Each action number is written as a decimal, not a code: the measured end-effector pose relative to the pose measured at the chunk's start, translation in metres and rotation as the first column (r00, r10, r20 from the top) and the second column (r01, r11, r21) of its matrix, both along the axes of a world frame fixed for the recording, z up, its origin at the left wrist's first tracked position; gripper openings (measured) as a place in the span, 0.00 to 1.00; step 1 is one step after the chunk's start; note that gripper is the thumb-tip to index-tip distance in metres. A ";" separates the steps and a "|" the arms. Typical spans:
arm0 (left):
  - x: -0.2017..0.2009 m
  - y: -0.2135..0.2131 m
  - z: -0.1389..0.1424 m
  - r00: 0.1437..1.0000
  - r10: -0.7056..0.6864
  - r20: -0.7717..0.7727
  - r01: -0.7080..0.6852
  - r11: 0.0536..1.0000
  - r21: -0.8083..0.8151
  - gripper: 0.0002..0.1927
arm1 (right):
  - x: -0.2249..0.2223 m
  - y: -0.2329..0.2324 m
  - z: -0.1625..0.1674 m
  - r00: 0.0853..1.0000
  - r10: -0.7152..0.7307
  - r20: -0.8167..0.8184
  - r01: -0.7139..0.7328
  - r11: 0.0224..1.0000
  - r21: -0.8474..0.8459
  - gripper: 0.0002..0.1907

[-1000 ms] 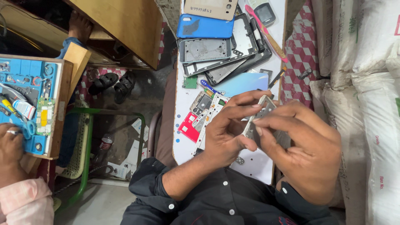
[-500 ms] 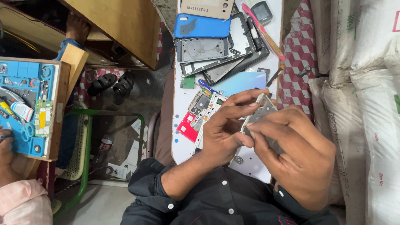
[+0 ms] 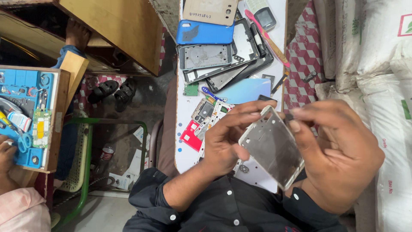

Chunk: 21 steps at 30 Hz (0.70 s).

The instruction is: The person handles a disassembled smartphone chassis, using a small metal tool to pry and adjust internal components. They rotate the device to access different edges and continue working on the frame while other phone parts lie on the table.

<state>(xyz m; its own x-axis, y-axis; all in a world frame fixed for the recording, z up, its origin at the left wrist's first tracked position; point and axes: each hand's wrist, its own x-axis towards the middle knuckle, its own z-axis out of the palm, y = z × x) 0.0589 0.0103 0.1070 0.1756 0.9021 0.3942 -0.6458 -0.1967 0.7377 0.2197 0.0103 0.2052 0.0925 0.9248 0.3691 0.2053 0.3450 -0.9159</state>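
Fingers (image 3: 240,118) of the left hand (image 3: 225,144) curl around the near-left edge of a silver phone frame (image 3: 271,147), clamped on it, while the right hand (image 3: 339,154) clamps its thumb and fingers on the frame's far corner and right side. The frame is held tilted between both hands, above the white surface (image 3: 185,150) and just in front of the black shirt (image 3: 231,208). Farther along the surface lie a blue phone back (image 3: 204,32), a grey phone frame (image 3: 205,56), a beige cover (image 3: 210,10) and a red part (image 3: 192,136). At far left, another person's hand (image 3: 6,157) rests by a blue work mat (image 3: 21,81) on a wooden tray.
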 end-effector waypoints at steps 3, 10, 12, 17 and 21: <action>0.001 0.001 0.002 0.999 -0.020 0.047 0.023 0.998 -0.066 0.33 | -0.004 -0.001 -0.004 0.991 -0.056 -0.122 0.055 0.998 -0.013 0.10; -0.006 -0.002 0.004 0.996 -0.052 0.069 0.064 0.982 -0.180 0.42 | -0.002 -0.001 -0.004 0.986 0.001 -0.166 0.004 1.000 0.028 0.05; -0.007 -0.003 0.005 0.996 -0.046 0.072 0.060 0.975 -0.215 0.44 | -0.002 0.002 -0.005 0.986 0.028 -0.166 -0.016 0.998 0.068 0.04; -0.010 0.001 0.007 0.989 -0.057 0.136 0.090 0.963 -0.255 0.43 | -0.003 0.011 -0.014 0.997 -0.016 -0.078 0.024 0.995 0.101 0.05; -0.010 0.003 0.006 0.989 -0.055 0.136 0.087 0.967 -0.238 0.42 | 0.000 0.010 -0.021 0.999 -0.022 -0.023 0.024 0.998 0.060 0.05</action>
<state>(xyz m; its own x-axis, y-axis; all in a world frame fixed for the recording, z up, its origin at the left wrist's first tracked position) 0.0491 0.0132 0.1130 0.2054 0.9605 0.1879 -0.7435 0.0282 0.6682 0.2198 0.0202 0.1843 0.1223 0.8984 0.4217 0.1935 0.3952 -0.8980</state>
